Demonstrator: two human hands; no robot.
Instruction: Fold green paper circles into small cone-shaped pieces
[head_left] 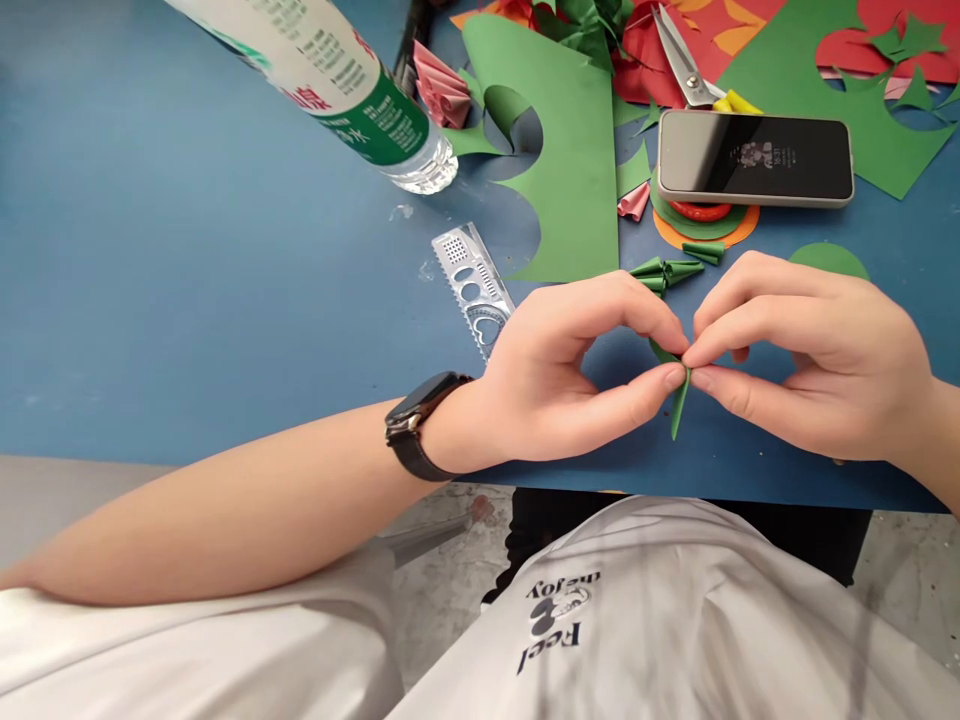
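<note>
A small folded piece of green paper (680, 408) is pinched between both hands near the table's front edge. My left hand (581, 365), with a black watch on its wrist, grips it between thumb and forefinger. From the other side, my right hand (817, 355) pinches the same piece, its fingertips touching those of the left. Just beyond the fingers lie several rolled green paper cones (667, 272). A clear plastic stencil ruler (474, 285) lies beside my left hand, partly hidden by it. A green paper disc (829, 260) shows behind my right hand.
A phone (756, 158) rests on stacked green and orange paper discs (739, 228). Scissors (684, 62) with yellow handles lie behind it among cut red, orange and green sheets. A large green sheet (574, 150) with round cutouts and a water bottle (375, 115) are further left.
</note>
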